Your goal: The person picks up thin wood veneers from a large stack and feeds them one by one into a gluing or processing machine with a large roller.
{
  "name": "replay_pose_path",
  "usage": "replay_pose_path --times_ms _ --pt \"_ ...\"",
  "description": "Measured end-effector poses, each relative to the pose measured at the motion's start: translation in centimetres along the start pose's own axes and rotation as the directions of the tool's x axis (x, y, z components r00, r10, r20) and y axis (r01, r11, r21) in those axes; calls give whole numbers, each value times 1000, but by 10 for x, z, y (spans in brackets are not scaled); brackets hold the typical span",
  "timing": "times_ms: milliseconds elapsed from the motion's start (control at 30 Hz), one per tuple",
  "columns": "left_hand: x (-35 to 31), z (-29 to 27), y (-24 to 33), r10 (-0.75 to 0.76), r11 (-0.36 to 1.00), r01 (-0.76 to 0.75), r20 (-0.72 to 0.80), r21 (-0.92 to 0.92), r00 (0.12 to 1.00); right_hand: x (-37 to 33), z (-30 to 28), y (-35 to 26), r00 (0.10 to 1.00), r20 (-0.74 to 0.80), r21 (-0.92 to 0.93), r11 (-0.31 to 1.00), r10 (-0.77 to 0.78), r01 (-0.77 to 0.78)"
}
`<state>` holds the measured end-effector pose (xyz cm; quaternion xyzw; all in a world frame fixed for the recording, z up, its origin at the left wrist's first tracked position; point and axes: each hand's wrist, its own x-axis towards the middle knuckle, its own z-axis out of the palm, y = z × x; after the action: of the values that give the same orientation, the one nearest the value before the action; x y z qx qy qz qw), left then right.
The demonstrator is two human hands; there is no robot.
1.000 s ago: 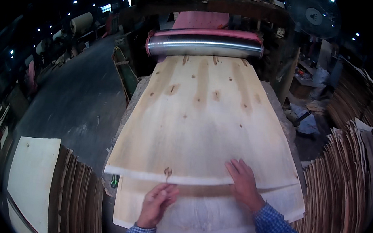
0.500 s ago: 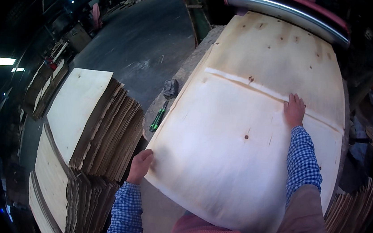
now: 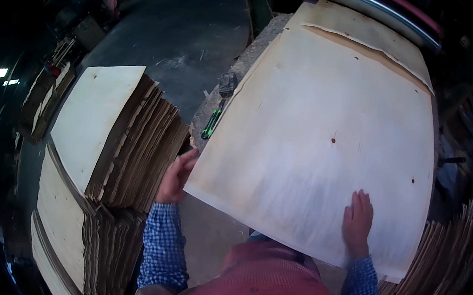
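A large pale wood veneer sheet [image 3: 284, 129] with small dark knots lies in front of me, its far edge slightly raised over another veneer sheet [image 3: 373, 27]. My right hand [image 3: 359, 222] rests on the near right part of the top sheet, fingers stretched out, holding nothing. Just off the near left corner is my left hand [image 3: 175, 177], its fingers apart and pointing up beside the sheet's edge; whether a fingertip touches the edge I cannot tell.
A metal roller [image 3: 375, 10] crosses the far end. Along the left ledge lie a green-and-black hand tool [image 3: 211, 123] and a dark block-shaped object [image 3: 228, 84]. Tall veneer stacks [image 3: 134, 143] stand at my left, and more veneer edges [image 3: 441, 264] show at the lower right.
The top sheet has slid away from me toward the roller, covering more of the sheet below. My right hand has come back to its near part. My left hand has loosened from the edge.
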<state>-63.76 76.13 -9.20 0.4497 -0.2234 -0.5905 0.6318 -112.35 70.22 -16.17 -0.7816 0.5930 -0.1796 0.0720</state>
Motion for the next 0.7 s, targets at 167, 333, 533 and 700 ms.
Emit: replay_pose_path --times_ms 167,333,533,700 --pt "-54 10 -114 -131 963 165 164 -213 978 -59 -15 -39 998 26 67 995 65 -67" --pt "-47 76 -78 -243 945 271 158 -186 957 -58 -53 -79 978 172 112 989 -117 99" --pt "-43 99 -56 -241 933 307 308 -187 920 -67 -85 -68 999 24 -58 998 -26 27" --pt "-64 80 -68 -301 935 330 204 -127 932 -88 -73 -73 997 69 -54 998 16 -12"
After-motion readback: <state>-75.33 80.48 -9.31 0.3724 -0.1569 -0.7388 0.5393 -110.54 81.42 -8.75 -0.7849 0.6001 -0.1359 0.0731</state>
